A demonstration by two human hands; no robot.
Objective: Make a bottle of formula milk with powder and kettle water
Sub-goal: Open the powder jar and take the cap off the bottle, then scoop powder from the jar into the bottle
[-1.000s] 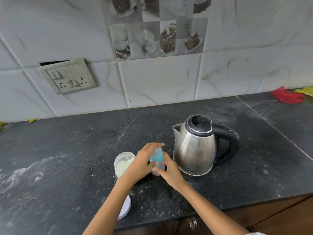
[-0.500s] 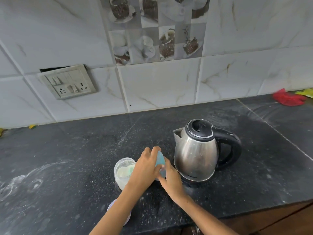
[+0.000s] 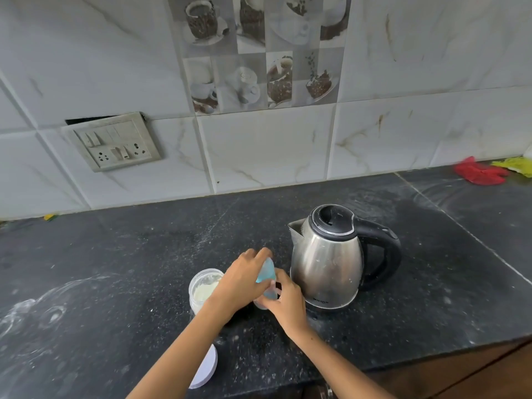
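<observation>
Black counter [image 3: 115,283], dusted w/ white powder smears at left. Bottle [image 3: 266,279] near centre, btwn powder tub [image 3: 203,286] and kettle [image 3: 328,257], base on or just above counter, can't tell which. Blue cap part tilted toward kettle, clear lower part mostly hidden behind fingers.

Left hand [image 3: 240,279] wrapped over top of bottle from tub side, fingers curled round blue cap, clenched on it. Right hand [image 3: 283,298] gripping lower clear part of bottle from kettle side, thumb and fingers pinched on it. Both forearms coming in from bottom edge, crossing toward centre.

Tub just left of bottle, open, pale powder inside, partly covered by left wrist. White lid [image 3: 205,367] flat on counter near front edge, under left forearm, well apart from tub.

Kettle upright just right of hands, steel body, black lid shut, black handle facing right, spout facing left toward bottle. Not touching hands as far as visible.

Back wall: marble-look tiles, coffee-cup picture tile [image 3: 259,50] up top, switch plate [image 3: 113,141] at left, hanging crooked. Red cloth [image 3: 479,174] and yellow cloth [image 3: 515,165] far right at wall, well apart from everything else.
</observation>
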